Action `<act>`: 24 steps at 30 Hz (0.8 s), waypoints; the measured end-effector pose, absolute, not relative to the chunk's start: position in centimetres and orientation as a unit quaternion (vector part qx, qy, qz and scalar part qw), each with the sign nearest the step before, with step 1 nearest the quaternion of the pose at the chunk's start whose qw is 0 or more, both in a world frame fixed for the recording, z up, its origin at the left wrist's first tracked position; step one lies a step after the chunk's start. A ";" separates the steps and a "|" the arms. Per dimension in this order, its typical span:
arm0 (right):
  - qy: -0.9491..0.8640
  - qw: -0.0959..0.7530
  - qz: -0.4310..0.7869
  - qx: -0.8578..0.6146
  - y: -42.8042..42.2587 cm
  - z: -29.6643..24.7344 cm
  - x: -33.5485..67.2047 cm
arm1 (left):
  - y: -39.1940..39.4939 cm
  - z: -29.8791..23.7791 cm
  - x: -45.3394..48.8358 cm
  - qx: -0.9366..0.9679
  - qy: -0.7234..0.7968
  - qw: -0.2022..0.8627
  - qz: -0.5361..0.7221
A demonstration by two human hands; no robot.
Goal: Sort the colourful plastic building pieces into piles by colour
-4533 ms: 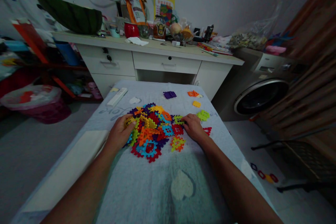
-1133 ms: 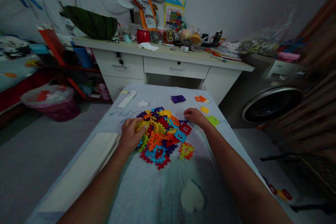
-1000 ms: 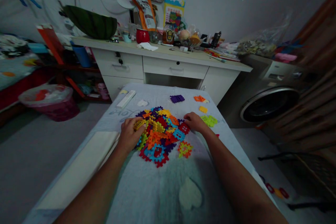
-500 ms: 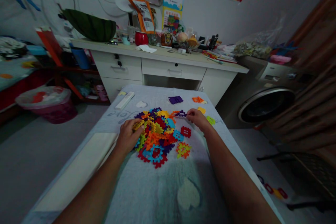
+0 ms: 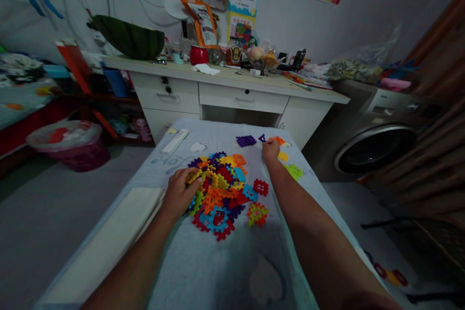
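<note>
White-fronted, one desk spanned the far side. Before it stood one table under pale blue cloth, and at far right one washer. One pink bin sat on the floor at left; one melon lay on the desk's left end.

One pile of notched plastic tiles, too tangled to count, lay mid-table. Two hands were over the cloth. The left hand, thumb and fingers nearly together, gripped at least one yellow tile at the pile's left edge. The right hand, bunched narrow, pinched one purple tile at far right.

One white bar lay far left. Just left of the purple tile lay one purple stack; right of it, one orange group, partly behind the hand. Nearer came one yellow group, then one green group. Right of the pile were one orange-and-green cluster, one red tile and one blue tile.
</note>
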State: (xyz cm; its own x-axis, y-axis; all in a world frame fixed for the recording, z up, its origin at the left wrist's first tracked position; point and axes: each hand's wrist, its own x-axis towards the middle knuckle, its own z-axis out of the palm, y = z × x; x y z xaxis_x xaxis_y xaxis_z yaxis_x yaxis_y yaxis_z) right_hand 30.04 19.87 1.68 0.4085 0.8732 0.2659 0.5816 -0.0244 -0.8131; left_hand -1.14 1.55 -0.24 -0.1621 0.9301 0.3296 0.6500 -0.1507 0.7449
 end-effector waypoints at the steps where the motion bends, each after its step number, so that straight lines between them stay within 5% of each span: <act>1: -0.514 0.452 0.145 -0.714 20.2 1.5 29.8 | 1.5 -0.2 -1.1 0.626 0.632 0.162 0.427; 14: -0.625 0.360 0.171 -0.671 18.8 1.6 28.2 | 1.5 -0.3 -1.2 0.631 0.626 0.155 0.431; 24: -0.840 0.118 0.235 -0.475 16.3 3.1 27.0 | 1.5 -0.5 -1.3 0.630 0.629 0.166 0.425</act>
